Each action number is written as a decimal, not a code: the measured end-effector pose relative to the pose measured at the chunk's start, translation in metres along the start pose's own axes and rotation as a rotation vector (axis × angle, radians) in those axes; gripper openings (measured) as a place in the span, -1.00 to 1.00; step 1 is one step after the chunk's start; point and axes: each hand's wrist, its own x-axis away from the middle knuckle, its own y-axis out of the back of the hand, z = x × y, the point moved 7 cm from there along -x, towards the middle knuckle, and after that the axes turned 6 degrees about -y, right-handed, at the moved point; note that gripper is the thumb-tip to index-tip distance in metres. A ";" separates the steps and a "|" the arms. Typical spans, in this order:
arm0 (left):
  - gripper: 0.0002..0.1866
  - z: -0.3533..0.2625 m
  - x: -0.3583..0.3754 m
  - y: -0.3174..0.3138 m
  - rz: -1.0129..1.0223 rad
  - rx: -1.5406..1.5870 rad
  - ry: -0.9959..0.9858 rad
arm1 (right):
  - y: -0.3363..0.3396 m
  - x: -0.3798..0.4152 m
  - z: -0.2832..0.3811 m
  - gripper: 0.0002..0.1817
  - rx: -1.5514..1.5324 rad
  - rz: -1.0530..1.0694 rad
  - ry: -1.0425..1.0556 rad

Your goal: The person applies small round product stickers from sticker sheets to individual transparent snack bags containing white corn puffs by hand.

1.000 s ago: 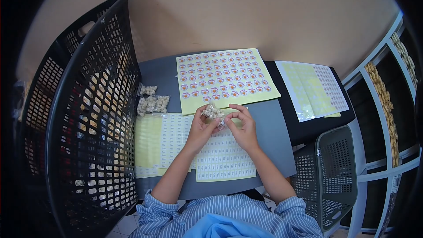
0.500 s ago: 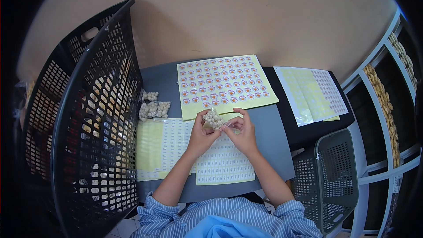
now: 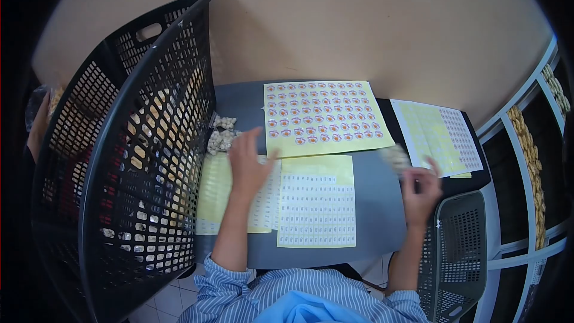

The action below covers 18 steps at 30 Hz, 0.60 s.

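My left hand (image 3: 246, 161) is over the left side of the table, fingers apart and slightly blurred, with nothing seen in it. Just beyond its fingertips lie small clear bags of pale round pieces (image 3: 223, 142), partly hidden by the hand. My right hand (image 3: 422, 188) is at the table's right edge. Its fingers are closed at the edge of a small clear bag of pale pieces (image 3: 394, 159), smeared by motion. Between the hands lies a sheet of small printed labels (image 3: 317, 215), and behind it a larger sheet of round orange-and-pink stickers (image 3: 326, 113).
A tall dark crate (image 3: 149, 137) with filled bags inside stands at the left. Another person's hand (image 3: 39, 128) holds a bag beyond it. A green basket (image 3: 460, 251) sits low at the right, below more sticker sheets (image 3: 439, 137). A rack (image 3: 538, 251) stands farther right.
My hands have parted from the middle. The right has carried the bag to the right, and the left has moved toward the bags by the crate. Another person's hand has appeared at far left.
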 end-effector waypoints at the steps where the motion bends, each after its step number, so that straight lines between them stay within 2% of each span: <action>1: -0.48 0.015 0.000 0.006 -0.005 -0.108 0.069 | 0.030 0.001 -0.022 -0.83 -0.081 -0.103 -0.293; 2: -0.48 0.022 0.002 0.007 -0.001 -0.108 0.076 | 0.064 0.004 -0.044 -0.62 0.082 -0.193 -0.212; 4: -0.51 0.040 0.007 0.000 0.125 -0.205 0.175 | 0.124 0.015 -0.085 -0.54 0.237 -0.299 -0.245; 8: -0.54 0.050 0.007 -0.010 0.062 -0.058 0.133 | 0.214 0.072 -0.202 -0.64 0.654 -0.252 -0.577; 10: -0.56 0.049 0.007 -0.008 0.022 -0.021 0.143 | 0.251 0.122 -0.286 -0.67 1.009 -0.170 -0.595; 14: -0.60 0.053 0.006 -0.001 -0.082 0.098 0.163 | 0.263 0.204 -0.341 -0.73 1.063 0.026 -0.991; 17: -0.64 0.054 0.002 0.007 -0.145 0.228 0.217 | 0.260 0.229 -0.382 -0.73 1.084 0.126 -1.078; 18: -0.64 0.051 0.000 0.009 -0.144 0.229 0.214 | 0.255 0.226 -0.377 -0.73 1.083 0.123 -1.081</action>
